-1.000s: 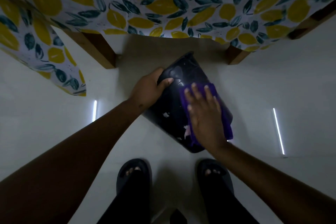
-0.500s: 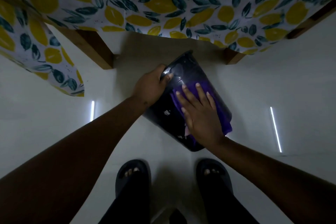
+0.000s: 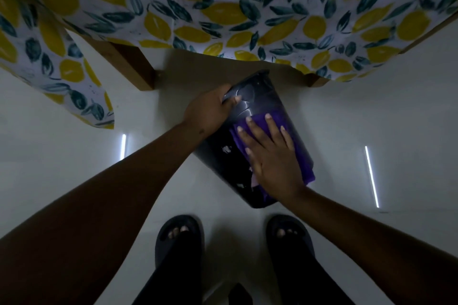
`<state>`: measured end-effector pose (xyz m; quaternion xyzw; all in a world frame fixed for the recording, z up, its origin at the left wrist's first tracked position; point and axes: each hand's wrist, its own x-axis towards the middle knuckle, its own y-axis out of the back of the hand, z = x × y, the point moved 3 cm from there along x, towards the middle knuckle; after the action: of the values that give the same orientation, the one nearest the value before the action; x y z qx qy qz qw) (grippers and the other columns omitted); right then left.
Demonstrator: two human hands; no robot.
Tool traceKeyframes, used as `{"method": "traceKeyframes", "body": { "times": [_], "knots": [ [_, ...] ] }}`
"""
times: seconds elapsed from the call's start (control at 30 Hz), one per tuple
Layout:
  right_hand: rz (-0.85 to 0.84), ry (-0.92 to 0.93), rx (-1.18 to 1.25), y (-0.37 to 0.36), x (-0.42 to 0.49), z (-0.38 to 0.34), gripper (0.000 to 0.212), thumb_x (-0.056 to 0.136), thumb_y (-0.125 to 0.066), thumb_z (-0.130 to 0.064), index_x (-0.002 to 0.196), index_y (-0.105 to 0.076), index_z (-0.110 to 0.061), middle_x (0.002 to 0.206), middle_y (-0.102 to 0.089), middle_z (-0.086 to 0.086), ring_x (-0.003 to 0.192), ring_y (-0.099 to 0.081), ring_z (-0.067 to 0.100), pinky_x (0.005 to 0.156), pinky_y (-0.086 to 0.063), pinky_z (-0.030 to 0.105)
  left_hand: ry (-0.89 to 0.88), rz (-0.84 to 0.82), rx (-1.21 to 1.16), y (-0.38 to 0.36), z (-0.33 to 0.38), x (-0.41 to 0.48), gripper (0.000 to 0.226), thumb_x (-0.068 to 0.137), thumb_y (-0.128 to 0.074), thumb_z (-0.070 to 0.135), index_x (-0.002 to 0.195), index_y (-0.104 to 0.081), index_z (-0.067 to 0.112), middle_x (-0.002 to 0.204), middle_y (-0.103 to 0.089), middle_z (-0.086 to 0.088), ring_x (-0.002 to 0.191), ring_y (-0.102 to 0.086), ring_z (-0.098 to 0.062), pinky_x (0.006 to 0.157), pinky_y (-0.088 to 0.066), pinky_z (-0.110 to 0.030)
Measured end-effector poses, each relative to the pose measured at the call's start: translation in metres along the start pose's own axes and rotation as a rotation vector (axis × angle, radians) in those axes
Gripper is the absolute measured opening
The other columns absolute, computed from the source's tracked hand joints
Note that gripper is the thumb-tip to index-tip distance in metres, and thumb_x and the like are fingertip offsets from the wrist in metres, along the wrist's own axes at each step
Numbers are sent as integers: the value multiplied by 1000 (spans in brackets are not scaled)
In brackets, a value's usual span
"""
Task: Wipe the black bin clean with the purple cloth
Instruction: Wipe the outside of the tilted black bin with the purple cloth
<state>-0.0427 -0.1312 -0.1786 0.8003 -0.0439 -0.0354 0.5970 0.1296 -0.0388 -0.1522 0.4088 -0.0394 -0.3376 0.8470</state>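
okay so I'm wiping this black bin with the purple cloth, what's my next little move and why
Probably slide the right hand and purple cloth left toward the pale specks on the black bin. They sit beside the cloth, uncovered, while the left hand steadies the bin.

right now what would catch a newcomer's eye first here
The yellow lemon-print tablecloth filling the top of the view stands out first. At centre, the black bin is tipped over on the pale floor, the left hand gripping its far end while the right hand presses the purple cloth flat on its side.
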Motion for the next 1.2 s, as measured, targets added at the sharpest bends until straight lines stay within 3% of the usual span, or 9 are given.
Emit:
{"method": "traceKeyframes", "body": {
  "times": [0.07,0.23,0.43,0.6,0.73,0.93,1.0,1.1,1.2],
  "knots": [
    [37,-11,28,6,14,17,49,102,-28,-32,151,-27,-30,160,-25,-5,149,-16,24,117,-19,44,7,14,-35,-3,1,0,38,96,-47,43,122,-57,17,109,-69,-14,104,-63,-33,82,-44,-31],
    [89,-526,515,17,54,68,49,102,-25,-37,149,-36,-26,153,-41,1,139,-39,21,114,-31,35,32,28,-44,-3,3,-2,39,96,-45,46,124,-55,21,118,-67,-8,110,-61,-31,89,-44,-32],
    [11,-59,91,6,0,6,49,102,-28,-33,150,-28,-35,160,-23,-9,150,-12,23,117,-18,46,42,22,-22,-2,3,1,35,95,-48,42,121,-57,19,121,-66,-10,114,-58,-33,89,-44,-32],
    [94,-302,325,16,38,53,47,103,-26,-37,150,-31,-33,158,-30,-5,146,-27,19,116,-29,43,39,23,-100,-1,23,6,33,97,-49,35,124,-57,17,117,-67,-9,111,-60,-27,79,-34,-21],
    [109,-425,475,13,46,64,46,104,-25,-41,149,-32,-34,157,-33,-6,143,-31,11,117,-28,37,36,-30,-138,5,25,-1,33,95,-53,35,122,-56,18,99,-64,-2,100,-63,-24,78,-40,-25],
    [111,-465,493,14,52,72,46,105,-27,-36,149,-36,-27,155,-37,-1,142,-34,16,117,-29,36,21,-126,-101,10,-2,-21,38,92,-59,32,127,-53,17,125,-63,-1,116,-58,-17,86,-38,-20],
    [116,-430,386,17,46,60,49,104,-21,-35,151,-31,-24,157,-33,0,145,-30,20,119,-26,40,22,-86,-71,7,-4,-17,39,93,-57,35,127,-53,17,127,-63,-4,117,-57,-20,88,-39,-22],
    [34,-180,27,9,13,16,52,101,-21,-34,152,-21,-29,162,-21,-3,150,-15,27,117,-16,45,-6,-83,-57,5,5,-7,41,93,-56,35,128,-52,16,128,-63,-6,119,-57,-23,89,-40,-24],
    [-4,-23,-34,7,4,8,52,101,-27,-34,152,-19,-32,162,-18,-5,151,-9,24,118,-15,45,-2,-119,-84,4,8,-2,37,93,-56,33,126,-53,15,124,-64,-3,115,-58,-21,91,-43,-28]
  ]
}}
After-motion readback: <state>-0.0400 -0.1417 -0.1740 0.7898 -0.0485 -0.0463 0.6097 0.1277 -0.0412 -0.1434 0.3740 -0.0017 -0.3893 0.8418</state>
